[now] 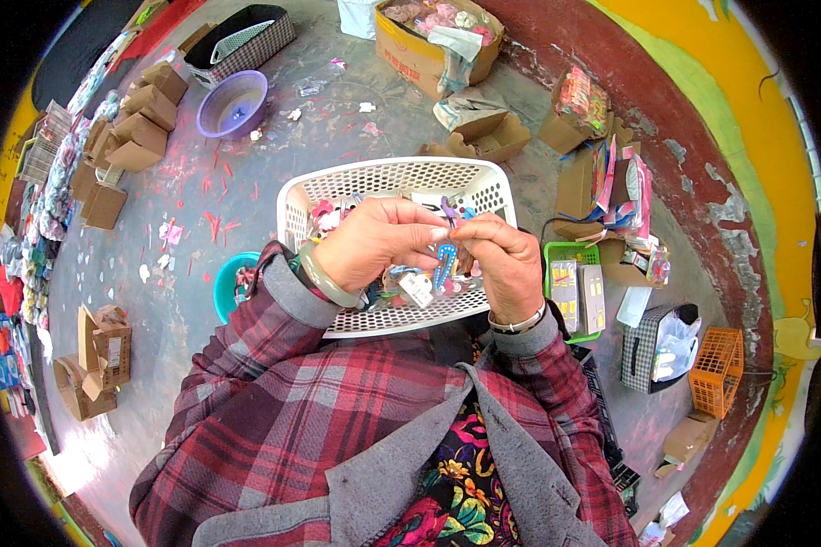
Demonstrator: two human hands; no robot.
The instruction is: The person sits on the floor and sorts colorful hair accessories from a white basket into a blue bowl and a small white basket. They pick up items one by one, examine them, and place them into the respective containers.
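Both of my hands meet over a white perforated plastic basket (397, 319) held near my lap. My left hand (379, 242) is closed in a pinch, its thumb and fingers around a small blue hair clip (444, 264) with pale dots, which hangs below the fingertips. My right hand (504, 260) pinches close against it; what lies between those fingertips is too small to make out. A little purple piece (448, 211) sticks up between the hands. Inside the basket lie mixed small accessories, partly hidden by my hands, and a white card (417, 289).
A teal basin (232, 287) stands left of the basket. To the right are a green basket (586, 335) with carded items and an orange crate (716, 369). Farther off stand a purple basin (233, 105), a large carton (420, 59) and several open cardboard boxes (140, 141).
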